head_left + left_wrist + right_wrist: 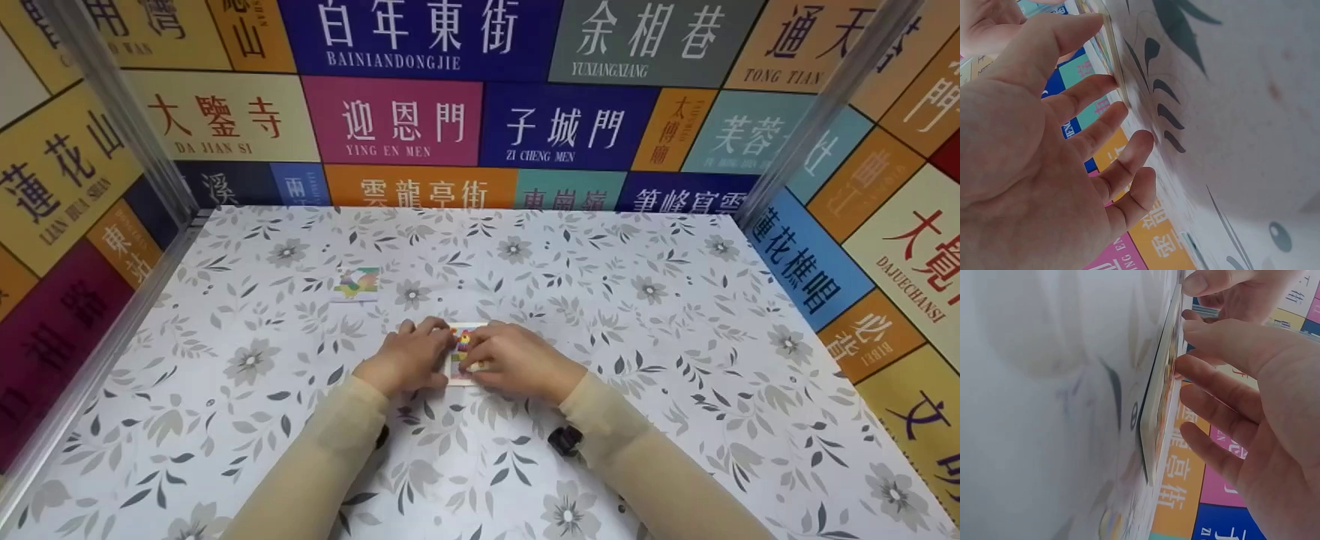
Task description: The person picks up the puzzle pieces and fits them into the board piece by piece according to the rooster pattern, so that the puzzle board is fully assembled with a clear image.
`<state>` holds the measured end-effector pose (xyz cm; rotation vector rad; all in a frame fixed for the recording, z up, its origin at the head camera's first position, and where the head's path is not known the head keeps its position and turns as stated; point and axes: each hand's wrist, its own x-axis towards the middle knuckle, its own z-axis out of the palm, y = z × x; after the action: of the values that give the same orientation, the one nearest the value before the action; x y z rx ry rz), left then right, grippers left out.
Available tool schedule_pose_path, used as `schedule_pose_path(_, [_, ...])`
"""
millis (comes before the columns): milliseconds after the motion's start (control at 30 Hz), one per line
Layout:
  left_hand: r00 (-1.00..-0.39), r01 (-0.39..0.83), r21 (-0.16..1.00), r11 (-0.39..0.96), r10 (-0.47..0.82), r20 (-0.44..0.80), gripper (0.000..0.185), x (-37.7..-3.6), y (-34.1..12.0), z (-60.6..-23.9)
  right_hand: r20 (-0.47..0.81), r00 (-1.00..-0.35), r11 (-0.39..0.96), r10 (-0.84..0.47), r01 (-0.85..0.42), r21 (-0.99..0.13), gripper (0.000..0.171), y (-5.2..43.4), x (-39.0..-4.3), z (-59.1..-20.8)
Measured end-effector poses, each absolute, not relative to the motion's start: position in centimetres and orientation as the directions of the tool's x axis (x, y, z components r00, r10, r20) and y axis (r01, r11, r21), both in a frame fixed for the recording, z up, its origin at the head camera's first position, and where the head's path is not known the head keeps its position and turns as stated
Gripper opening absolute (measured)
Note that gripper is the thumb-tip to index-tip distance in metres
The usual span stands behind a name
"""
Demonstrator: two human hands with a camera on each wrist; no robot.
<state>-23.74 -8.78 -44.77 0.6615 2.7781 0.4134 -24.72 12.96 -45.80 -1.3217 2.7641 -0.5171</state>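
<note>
A small flat board (459, 379) with a pale rim and a brightly coloured picture lies on the table between the two hands; its kind is unclear. Beside its left edge is my left hand (409, 356), its thumb and index fingertip touching the edge in the left wrist view. My right hand (521, 360) reaches over the board from the right, with thumb and fingertips on its face. In the right wrist view the board (1159, 394) appears edge-on, and no separate piece shows between the fingers. Both hands cover much of the picture.
Farther back and left, a small colourful picture card or panel (357, 285) lies on the table (675, 360), which has a grey leaf and flower pattern. Panels (390, 120) with large printed characters stand along the back and sides, with clear posts (817, 112) at the corners.
</note>
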Motion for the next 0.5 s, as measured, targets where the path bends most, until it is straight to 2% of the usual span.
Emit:
schedule_pose_path(233, [-0.87,0.373,0.308,0.876,0.445,-0.211,0.056,-23.7,-8.6,-44.5,0.138,-0.68,0.596,-0.721,-0.708,-0.378,0.017,15.0,-24.7,-45.7])
schedule_pose_path(500, [-0.87,0.354,0.336,0.873,0.439,-0.224,0.058,-23.6,-8.5,-44.4,0.143,-0.717,0.611,-0.682,-0.666,-0.428,0.016,17.3,-24.5,-45.7])
